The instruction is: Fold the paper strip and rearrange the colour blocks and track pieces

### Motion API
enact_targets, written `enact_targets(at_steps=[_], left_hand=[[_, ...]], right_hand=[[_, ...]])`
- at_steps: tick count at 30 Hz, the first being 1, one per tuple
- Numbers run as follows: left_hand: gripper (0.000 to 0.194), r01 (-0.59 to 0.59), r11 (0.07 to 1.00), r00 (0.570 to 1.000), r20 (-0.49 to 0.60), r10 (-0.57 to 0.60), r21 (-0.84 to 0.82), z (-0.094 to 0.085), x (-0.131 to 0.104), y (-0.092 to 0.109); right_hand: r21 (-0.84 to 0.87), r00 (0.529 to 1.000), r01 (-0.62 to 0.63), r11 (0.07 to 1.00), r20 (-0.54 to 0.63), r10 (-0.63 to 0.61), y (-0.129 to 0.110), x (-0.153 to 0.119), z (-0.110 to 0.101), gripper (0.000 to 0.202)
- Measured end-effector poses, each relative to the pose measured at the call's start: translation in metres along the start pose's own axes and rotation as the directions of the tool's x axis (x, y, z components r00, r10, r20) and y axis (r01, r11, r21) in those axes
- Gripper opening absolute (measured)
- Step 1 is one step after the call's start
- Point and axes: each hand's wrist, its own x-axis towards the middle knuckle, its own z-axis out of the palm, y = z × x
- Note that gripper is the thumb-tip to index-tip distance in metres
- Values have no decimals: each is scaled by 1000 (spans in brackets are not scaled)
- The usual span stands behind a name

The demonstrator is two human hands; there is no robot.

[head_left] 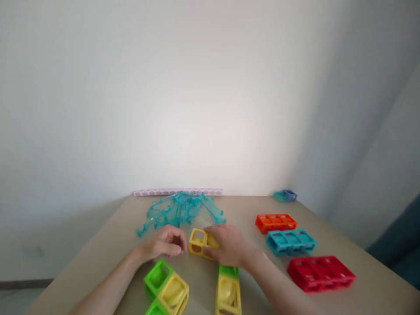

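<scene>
Near the middle of the table my right hand [227,243] grips a yellow block [197,241] made of hollow cube frames, fingers over its top and thumb at the near side. Part of that block is hidden under the hand. Just left of it, my left hand [170,242] hovers with curled fingers; a small gap separates it from the yellow block, and nothing shows in it. Below my left hand lies a green and yellow cube block [167,286] in a stepped shape. A straight green and yellow block [229,291] lies below my right wrist.
Translucent teal track pieces [180,210] are heaped at the back, before a purple patterned strip [177,192] by the wall. On the right lie an orange block [276,222], a teal block [291,242] and a red block [320,273]. A blue cube [290,195] sits at the far corner.
</scene>
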Motion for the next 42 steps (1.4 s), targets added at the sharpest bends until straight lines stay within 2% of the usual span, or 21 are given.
enact_targets(at_steps=[2, 4, 8, 12, 16, 22, 26, 30, 32, 34, 38, 42], left_hand=[[26, 81, 993, 996, 36, -84, 83, 1, -2, 3], [32, 135, 987, 988, 61, -141, 91, 1, -4, 8], [43, 213, 972, 959, 168, -227, 101, 3, -9, 20], [37, 249, 960, 937, 218, -273, 130, 6, -12, 24], [32, 229, 961, 957, 145, -251, 156, 9, -10, 21], [35, 66, 953, 998, -18, -64, 295, 15, -4, 11], [35, -47, 940, 991, -103, 86, 338, 23, -1, 5], [39, -129, 884, 958, -174, 228, 450, 33, 1, 4], [47, -130, 889, 952, -195, 236, 440, 39, 3, 3], [48, -101, 915, 957, -214, 197, 391, 45, 5, 1], [30, -51, 948, 956, -259, 137, 313, 52, 10, 0], [21, -16, 939, 931, -338, 140, 344, 49, 10, 2]], right_hand=[[43, 1000, -27, 999, -11, 28, 3, 3, 9, 43], [101, 998, -45, 994, -42, 50, 7, 0, 13, 45], [248, 994, 8, 969, -110, 20, 12, -8, 12, 34], [370, 978, -38, 928, -177, 111, 15, -7, 17, 34], [437, 956, -110, 893, -198, 215, 19, -4, 24, 40], [466, 947, -144, 873, -192, 258, 21, -3, 27, 43], [494, 950, -144, 857, -173, 259, 21, -3, 26, 44], [555, 951, -148, 818, -148, 272, 18, -3, 26, 46], [602, 950, -157, 783, -125, 287, 15, -2, 29, 46], [647, 947, -153, 747, -120, 299, 11, -1, 33, 46], [693, 943, -108, 713, -157, 295, 5, 1, 40, 42], [662, 941, -90, 744, -188, 281, 4, 1, 39, 35]])
